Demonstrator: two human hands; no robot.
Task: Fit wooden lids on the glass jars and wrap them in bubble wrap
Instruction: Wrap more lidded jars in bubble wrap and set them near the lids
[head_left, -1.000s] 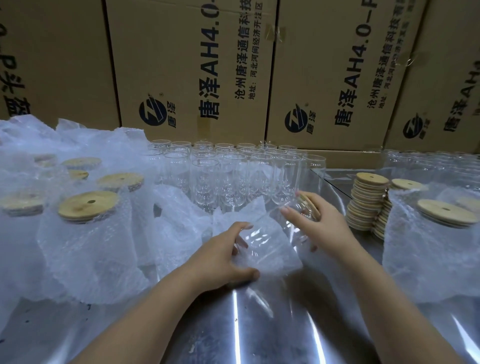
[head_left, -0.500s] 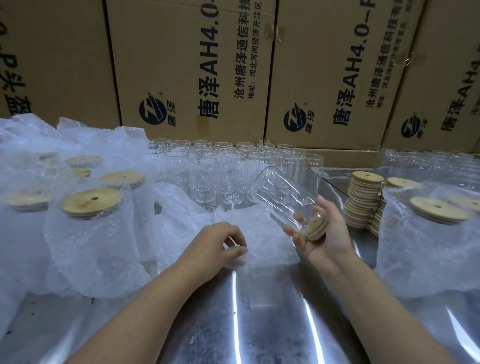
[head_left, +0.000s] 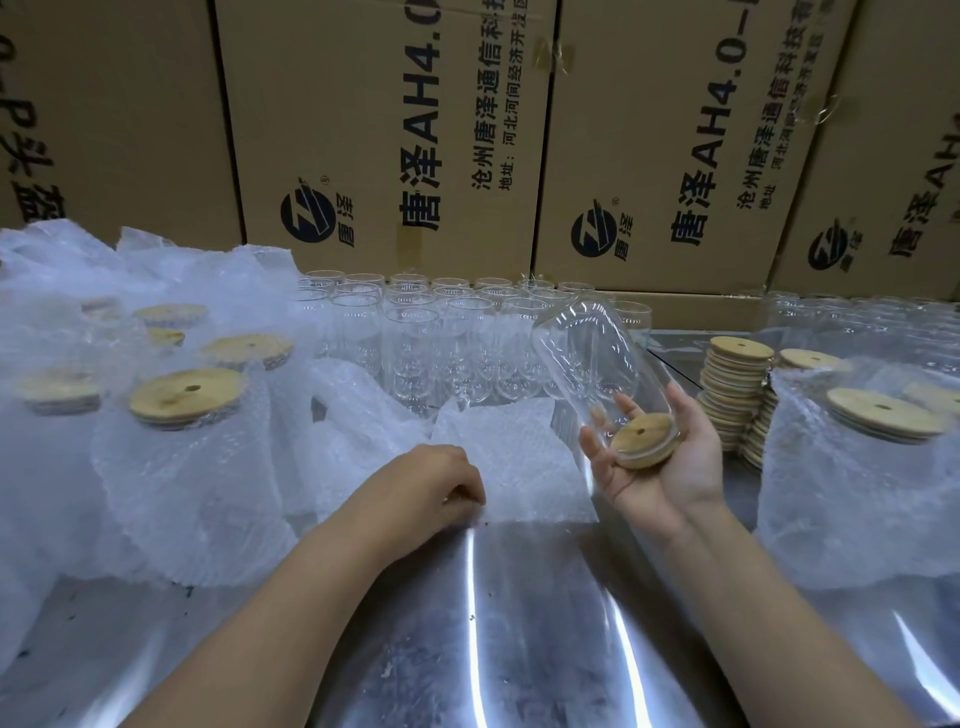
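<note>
My right hand (head_left: 670, 467) holds a clear glass jar (head_left: 592, 358) fitted with a round wooden lid (head_left: 644, 439). The jar is tilted, lid end down in my palm, base pointing up and away. My left hand (head_left: 431, 488) rests with fingers curled on the near left corner of a flat sheet of bubble wrap (head_left: 524, 462) on the metal table (head_left: 519, 623). Several open lidless jars (head_left: 415, 343) stand in rows behind the sheet. Two stacks of wooden lids (head_left: 737, 384) stand to the right.
Wrapped jars with lids (head_left: 182, 415) stand in a cluster at the left, and another wrapped jar (head_left: 878, 441) at the right. More bare jars (head_left: 857, 317) sit at the back right. Printed cardboard boxes (head_left: 415, 130) wall off the back.
My right hand lifted the lidded jar off the bubble wrap and turned it lid-down into the palm. My left hand slid to the sheet's near left corner and flattened it.
</note>
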